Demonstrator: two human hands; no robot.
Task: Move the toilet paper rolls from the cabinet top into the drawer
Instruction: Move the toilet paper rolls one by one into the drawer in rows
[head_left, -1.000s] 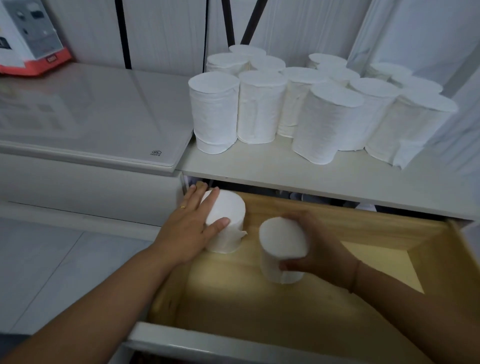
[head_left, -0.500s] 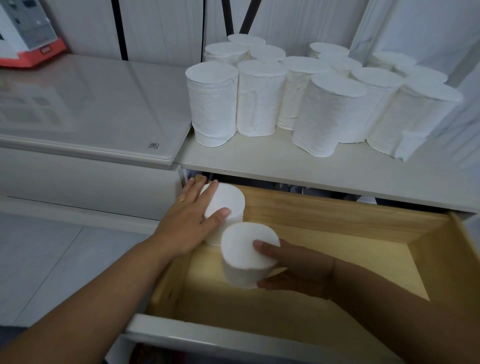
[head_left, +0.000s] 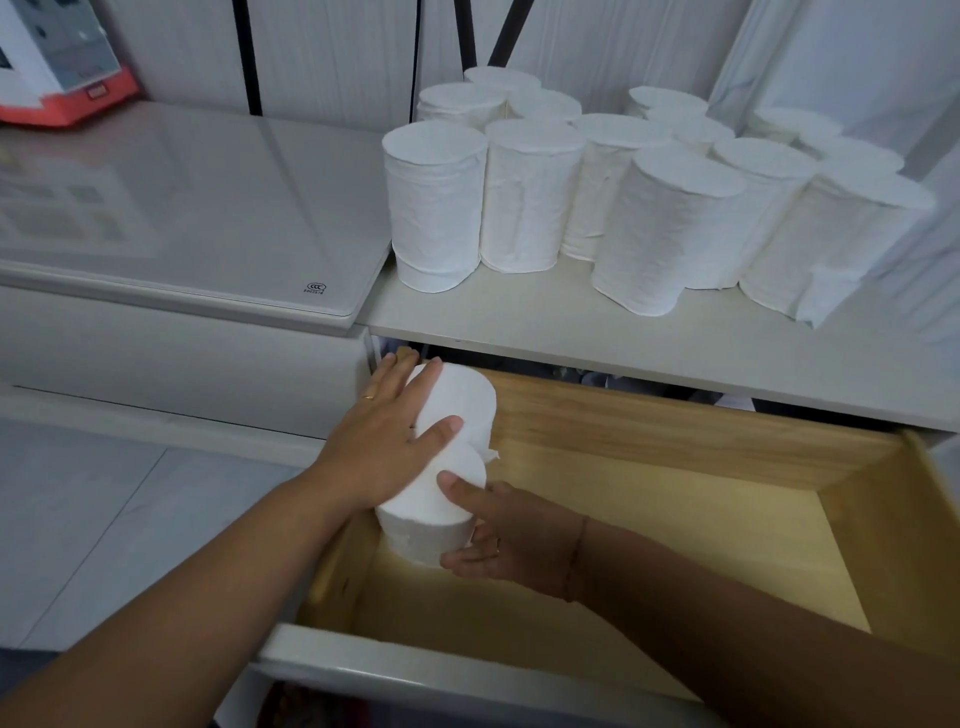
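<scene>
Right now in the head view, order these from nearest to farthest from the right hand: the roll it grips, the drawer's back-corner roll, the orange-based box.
1. Gripped roll, in the right hand.
2. Back-corner roll, under the left hand.
3. Orange-based box, far left.

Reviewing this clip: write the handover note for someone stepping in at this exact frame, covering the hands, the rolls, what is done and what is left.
Left hand: lies flat on the back roll in the drawer's back-left corner, not gripping.
Right hand: holds the front roll by its side, pressed against the back roll; whether it rests on the drawer floor cannot be told.
Drawer: open, with only these two rolls visible inside.
Cabinet top: a large cluster of upright rolls still waits.
Done: two rolls in the drawer.
Left: release the front roll, then move the cluster down.
</scene>
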